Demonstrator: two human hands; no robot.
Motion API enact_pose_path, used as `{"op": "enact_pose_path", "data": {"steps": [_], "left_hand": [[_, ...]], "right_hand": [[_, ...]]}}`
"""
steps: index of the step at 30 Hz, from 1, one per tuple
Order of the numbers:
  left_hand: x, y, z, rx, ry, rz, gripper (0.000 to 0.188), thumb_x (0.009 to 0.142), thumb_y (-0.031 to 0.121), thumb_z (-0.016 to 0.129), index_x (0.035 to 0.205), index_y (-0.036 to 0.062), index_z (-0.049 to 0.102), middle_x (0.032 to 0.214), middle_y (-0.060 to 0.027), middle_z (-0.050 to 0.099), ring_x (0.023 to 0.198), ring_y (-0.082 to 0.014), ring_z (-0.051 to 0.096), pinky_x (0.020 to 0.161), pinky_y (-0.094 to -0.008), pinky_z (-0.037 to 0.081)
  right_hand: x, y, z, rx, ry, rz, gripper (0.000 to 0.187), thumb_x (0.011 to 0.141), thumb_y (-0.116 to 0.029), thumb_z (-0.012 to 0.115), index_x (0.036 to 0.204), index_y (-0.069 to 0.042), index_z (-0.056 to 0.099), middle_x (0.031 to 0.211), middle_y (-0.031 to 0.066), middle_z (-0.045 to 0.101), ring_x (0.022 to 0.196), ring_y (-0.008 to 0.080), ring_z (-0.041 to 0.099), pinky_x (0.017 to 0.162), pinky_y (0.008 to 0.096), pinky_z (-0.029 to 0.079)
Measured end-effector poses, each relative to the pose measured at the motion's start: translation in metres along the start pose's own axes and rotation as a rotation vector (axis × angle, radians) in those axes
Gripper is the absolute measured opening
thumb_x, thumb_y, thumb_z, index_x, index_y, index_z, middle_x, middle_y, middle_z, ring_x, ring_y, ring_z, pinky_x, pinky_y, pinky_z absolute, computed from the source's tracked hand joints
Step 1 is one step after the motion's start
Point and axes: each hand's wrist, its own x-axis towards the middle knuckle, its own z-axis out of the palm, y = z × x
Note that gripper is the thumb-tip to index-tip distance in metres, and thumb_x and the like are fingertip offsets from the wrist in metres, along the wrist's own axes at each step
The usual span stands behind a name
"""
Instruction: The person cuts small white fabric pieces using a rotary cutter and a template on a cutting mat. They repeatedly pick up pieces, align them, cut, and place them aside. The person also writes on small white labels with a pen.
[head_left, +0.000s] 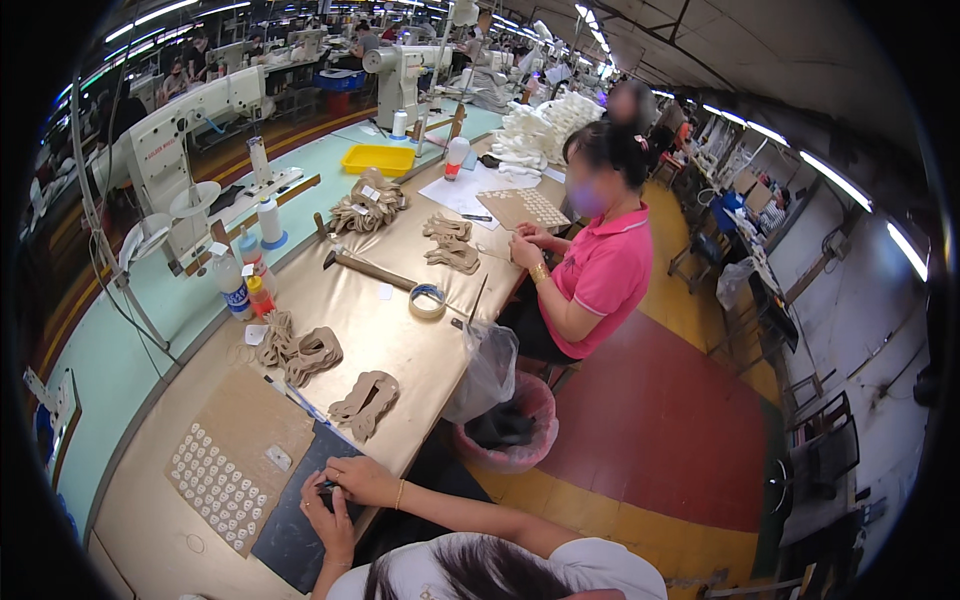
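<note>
My left hand (pixel 327 518) and my right hand (pixel 362 482) meet over a dark grey mat (pixel 300 545) at the table's near edge. Both are closed, fingertips together around something small and dark that I cannot make out. Left of the mat lies a brown sheet (pixel 265 405) carrying rows of small white cut pieces (pixel 215 480). A small whitish block (pixel 278 457) rests on that sheet, close to the mat. Just beyond my hands is a stack of tan cut shoe pieces (pixel 366 403), with another tan bundle (pixel 312 356) farther left.
A hammer (pixel 368 268), a tape roll (pixel 427 301) and bottles (pixel 234 288) stand or lie farther up the table. A plastic bag (pixel 485 368) hangs at its right edge above a pink bin (pixel 512 440). A co-worker in pink (pixel 605 265) sits beyond; sewing machines (pixel 165 150) line the left.
</note>
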Motion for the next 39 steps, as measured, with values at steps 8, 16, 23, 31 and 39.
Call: {"op": "enact_pose_path", "data": {"steps": [8,16,23,31,39], "left_hand": [[-0.001,0.001,-0.001,-0.086,0.115,-0.049,0.027,0.1,0.02,0.057,0.116,-0.0005,0.054,0.126,-0.0178,0.053,0.115,-0.0345,0.05,0.102,-0.0447,0.033],[-0.005,-0.005,0.004,-0.028,0.135,0.006,0.023,0.089,0.015,0.068,0.102,0.0037,0.053,0.12,-0.0174,0.055,0.106,-0.0344,0.052,0.096,-0.0448,0.036],[-0.002,-0.016,0.007,0.087,0.099,0.007,0.018,0.094,0.018,0.066,0.09,0.0043,0.055,0.115,-0.0173,0.059,0.102,-0.0332,0.052,0.093,-0.0467,0.036],[-0.003,-0.023,0.01,0.075,0.146,0.135,0.039,0.088,0.015,0.072,0.122,0.0041,0.056,0.124,-0.0185,0.057,0.108,-0.0358,0.053,0.1,-0.0469,0.036],[-0.003,-0.024,0.004,0.224,0.101,0.157,0.046,0.09,0.024,0.074,0.132,0.0108,0.062,0.134,-0.018,0.053,0.119,-0.035,0.053,0.101,-0.0454,0.041]], "right_hand": [[0.006,-0.002,-0.014,0.199,-0.053,-0.01,0.024,0.081,-0.019,0.072,0.098,-0.007,0.06,0.089,0.0088,0.057,0.083,0.0296,0.063,0.071,0.0406,0.051],[-0.003,0.002,0.0,0.101,-0.056,-0.044,0.031,0.076,-0.013,0.073,0.104,-0.009,0.062,0.097,0.0078,0.058,0.085,0.0294,0.064,0.069,0.0383,0.053],[0.003,-0.001,-0.008,0.237,0.065,-0.05,0.046,0.072,-0.011,0.077,0.115,-0.009,0.061,0.105,0.0096,0.06,0.098,0.0294,0.062,0.085,0.0385,0.053],[-0.003,0.011,0.006,0.307,0.064,-0.015,0.04,0.073,-0.007,0.073,0.111,-0.006,0.06,0.104,0.0098,0.061,0.097,0.0304,0.061,0.085,0.038,0.051],[0.006,0.007,-0.011,0.309,-0.021,-0.115,0.027,0.079,-0.01,0.066,0.104,-0.002,0.062,0.101,0.0082,0.061,0.097,0.0289,0.058,0.088,0.0385,0.049]]}}
